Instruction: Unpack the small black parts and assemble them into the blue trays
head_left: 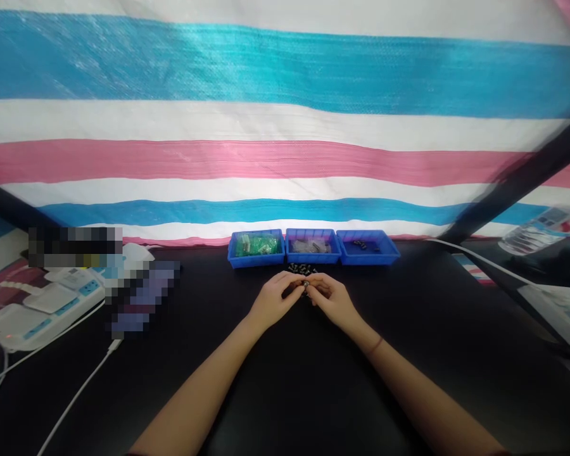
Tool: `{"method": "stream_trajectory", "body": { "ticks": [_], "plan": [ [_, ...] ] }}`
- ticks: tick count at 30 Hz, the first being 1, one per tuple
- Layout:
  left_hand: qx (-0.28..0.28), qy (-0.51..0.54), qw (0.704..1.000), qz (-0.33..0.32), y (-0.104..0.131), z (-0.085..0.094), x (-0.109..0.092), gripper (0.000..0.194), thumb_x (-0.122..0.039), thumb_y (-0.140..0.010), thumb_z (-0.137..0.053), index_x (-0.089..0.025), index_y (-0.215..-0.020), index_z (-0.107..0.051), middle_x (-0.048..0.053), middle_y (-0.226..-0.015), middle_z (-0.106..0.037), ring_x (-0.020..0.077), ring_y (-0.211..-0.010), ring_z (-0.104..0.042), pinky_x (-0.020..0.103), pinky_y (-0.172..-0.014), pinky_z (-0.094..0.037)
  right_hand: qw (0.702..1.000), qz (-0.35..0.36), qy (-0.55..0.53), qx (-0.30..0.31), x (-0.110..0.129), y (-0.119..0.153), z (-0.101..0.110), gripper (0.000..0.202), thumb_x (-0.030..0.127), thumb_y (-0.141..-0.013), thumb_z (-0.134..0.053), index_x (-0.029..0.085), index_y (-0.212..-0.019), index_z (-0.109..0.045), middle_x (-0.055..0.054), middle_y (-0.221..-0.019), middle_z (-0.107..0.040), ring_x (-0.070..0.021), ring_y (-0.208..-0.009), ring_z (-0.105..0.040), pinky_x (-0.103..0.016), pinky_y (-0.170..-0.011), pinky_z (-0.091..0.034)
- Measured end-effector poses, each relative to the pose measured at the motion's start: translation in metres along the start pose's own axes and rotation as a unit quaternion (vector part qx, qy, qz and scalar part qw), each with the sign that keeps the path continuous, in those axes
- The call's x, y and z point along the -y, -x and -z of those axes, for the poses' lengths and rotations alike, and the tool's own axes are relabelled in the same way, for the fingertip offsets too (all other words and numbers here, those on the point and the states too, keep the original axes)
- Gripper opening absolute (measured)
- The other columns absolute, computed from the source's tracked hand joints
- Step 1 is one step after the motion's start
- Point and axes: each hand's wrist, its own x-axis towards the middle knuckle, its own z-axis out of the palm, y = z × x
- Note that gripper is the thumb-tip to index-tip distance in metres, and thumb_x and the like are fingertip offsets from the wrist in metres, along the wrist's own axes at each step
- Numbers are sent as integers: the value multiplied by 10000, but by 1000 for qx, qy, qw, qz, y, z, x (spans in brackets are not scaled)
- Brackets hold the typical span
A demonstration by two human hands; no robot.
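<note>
Pinching one tiny shiny part between the fingertips of the left hand and the right hand, just in front of the middle blue tray. Too small to tell what kind.

Could go wrong, most likely, by slipping, with so little to grip. After a slip, could drop into the pile of little dark parts, right up by the front of the middle blue tray, and get lost in there. Could also roll away over the black table, nearer than the middle blue tray, and be hard to spot. Might bump the pile with a finger too, from working so close, and scatter bits along the front of the middle blue tray.

Reaching with both arms from the near side, wide apart at the bottom and slanting in like a roof, to meet in front of the middle blue tray. Bending the fingers in from both sides, with thumbs pointing at each other. Cannot tell whether touching thumb to thumb, nor whether resting wrists on the table.
</note>
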Motion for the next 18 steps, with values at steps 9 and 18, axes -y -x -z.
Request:
{"method": "stream_trajectory", "body": {
  "ticks": [9, 18],
  "plan": [
    [17, -9, 999, 49, -1, 1, 2, 195, -306, -908, -568, -209, -1055, -653, 34, -968, -670, 173, -885, -636, 297, -814, -511, 996, 20, 81, -7, 2, 3, -1, 252, 309, -887, -576, 222, -1095, -690, -66, -985, -719, -199, -789, -667, -325, -665, -555],
    [41, 4, 998, 46, -1, 2, 4, 167, -309, -923, -543, -206, -970, -666, 22, -931, -679, 169, -865, -641, 285, -797, -506, 975, 92, 200, -24, 4, 4, -1, 234, 239, -885, -554, 231, -1088, -671, -36, -860, -692, -157, -661, -615, -282, -618, -513]
  ]
}}
